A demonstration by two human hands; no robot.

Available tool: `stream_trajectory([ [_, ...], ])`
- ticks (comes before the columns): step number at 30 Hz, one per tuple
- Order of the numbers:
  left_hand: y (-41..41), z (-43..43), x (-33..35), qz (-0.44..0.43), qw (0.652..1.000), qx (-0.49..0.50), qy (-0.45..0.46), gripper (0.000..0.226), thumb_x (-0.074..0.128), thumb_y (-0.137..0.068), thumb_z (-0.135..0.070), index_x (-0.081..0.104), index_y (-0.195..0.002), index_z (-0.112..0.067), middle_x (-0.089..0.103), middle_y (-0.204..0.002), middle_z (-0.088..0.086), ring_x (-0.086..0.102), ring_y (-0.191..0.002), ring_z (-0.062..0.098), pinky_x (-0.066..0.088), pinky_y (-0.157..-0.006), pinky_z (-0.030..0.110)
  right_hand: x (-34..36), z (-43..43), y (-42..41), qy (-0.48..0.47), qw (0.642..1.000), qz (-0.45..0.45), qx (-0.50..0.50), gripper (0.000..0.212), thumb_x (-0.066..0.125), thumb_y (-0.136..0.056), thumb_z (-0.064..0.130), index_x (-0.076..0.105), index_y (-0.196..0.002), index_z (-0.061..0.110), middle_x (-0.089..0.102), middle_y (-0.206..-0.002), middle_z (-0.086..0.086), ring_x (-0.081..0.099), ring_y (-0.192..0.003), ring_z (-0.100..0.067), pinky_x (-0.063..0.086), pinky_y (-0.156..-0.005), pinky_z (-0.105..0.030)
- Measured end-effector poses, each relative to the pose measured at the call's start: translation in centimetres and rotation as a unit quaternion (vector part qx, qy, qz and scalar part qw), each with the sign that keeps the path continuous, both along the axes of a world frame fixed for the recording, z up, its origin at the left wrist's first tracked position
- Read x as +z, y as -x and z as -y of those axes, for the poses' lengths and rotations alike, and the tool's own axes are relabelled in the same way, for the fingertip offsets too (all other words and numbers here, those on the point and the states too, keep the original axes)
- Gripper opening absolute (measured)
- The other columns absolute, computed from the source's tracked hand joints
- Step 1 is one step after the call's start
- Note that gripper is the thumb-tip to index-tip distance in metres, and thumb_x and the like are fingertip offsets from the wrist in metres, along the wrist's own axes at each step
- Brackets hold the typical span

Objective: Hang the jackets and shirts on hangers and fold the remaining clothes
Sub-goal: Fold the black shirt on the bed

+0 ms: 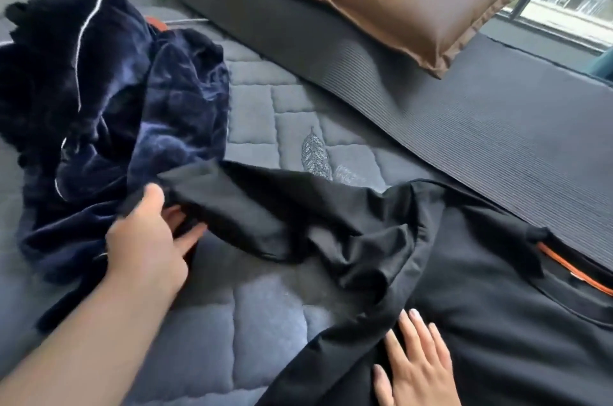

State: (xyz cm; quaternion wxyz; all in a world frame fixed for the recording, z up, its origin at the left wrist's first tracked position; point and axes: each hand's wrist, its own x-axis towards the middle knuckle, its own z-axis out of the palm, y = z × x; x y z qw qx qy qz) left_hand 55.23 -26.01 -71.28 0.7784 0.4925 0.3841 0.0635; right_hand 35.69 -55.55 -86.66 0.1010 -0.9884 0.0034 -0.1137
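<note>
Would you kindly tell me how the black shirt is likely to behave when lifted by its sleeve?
Probably floppy: the black shirt sags in soft folds where the left hand grips its sleeve. Likely light, as the thin cloth lies flat under the right hand. It may slide on the quilted bed cover unless pinned.

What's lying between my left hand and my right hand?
Head view: bare quilted mattress, plus the black shirt, whose sleeve the left hand grips and whose body the right hand presses.
</note>
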Motion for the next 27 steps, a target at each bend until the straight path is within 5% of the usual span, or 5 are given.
stream_trajectory([
  [6,-14.5,0.2,5.9,0.147,0.986,-0.078,-0.002,0.036,0.042,-0.101,-0.043,0.056,-0.124,-0.019,0.074,-0.101,-0.003,0.072,-0.085,0.009,0.059,-0.063,0.029,-0.3,0.5,-0.3,0.005,1.000,0.022,-0.012,0.059,0.047,-0.069,0.053,0.072,-0.116,0.027,0.057,-0.134,-0.009,0.009,-0.149,-0.008,0.022,-0.110,-0.036],
  [11,-13.4,5.3,-0.1,-0.001,0.967,-0.253,-0.039,0.057,0.043,-0.098,-0.049,0.042,-0.141,-0.012,0.051,-0.134,0.008,0.049,-0.127,0.023,0.036,-0.111,0.041,-1.3,0.7,-1.0,0.065,0.993,0.099,-0.012,0.058,0.018,-0.095,0.055,0.066,-0.112,0.029,0.071,-0.110,-0.009,0.045,-0.133,-0.020,0.026,-0.109,-0.033],
  [15,-7.1,9.6,-6.5,-0.089,0.926,-0.320,-0.181,0.026,0.069,-0.082,-0.042,0.052,-0.088,-0.022,0.047,-0.090,0.001,0.045,-0.078,0.016,0.041,-0.081,0.032,-1.4,0.2,-2.0,0.122,0.979,0.161,-0.039,0.037,0.025,-0.099,0.029,0.060,-0.107,0.033,0.073,-0.100,-0.005,0.067,-0.099,-0.024,0.031,-0.103,-0.033],
  [20,-7.6,10.1,-8.4,-0.195,0.914,-0.186,-0.302,0.078,0.079,-0.070,-0.041,0.048,-0.132,-0.005,0.053,-0.133,0.016,0.055,-0.115,0.037,0.046,-0.090,0.037,-0.1,0.9,-0.6,0.022,0.999,0.024,-0.010,0.068,0.051,-0.064,0.054,0.065,-0.125,0.029,0.058,-0.133,-0.008,0.026,-0.144,-0.017,0.024,-0.109,-0.039],
  [27,-7.4,8.3,-10.9,-0.115,0.939,-0.241,-0.217,0.050,0.076,-0.081,-0.032,0.058,-0.120,-0.006,0.064,-0.121,0.007,0.060,-0.111,0.025,0.050,-0.097,0.040,1.2,0.9,0.4,-0.024,0.998,-0.065,0.001,0.074,0.057,-0.061,0.053,0.065,-0.128,0.022,0.057,-0.137,-0.007,0.044,-0.129,-0.024,0.029,-0.107,-0.042],
])
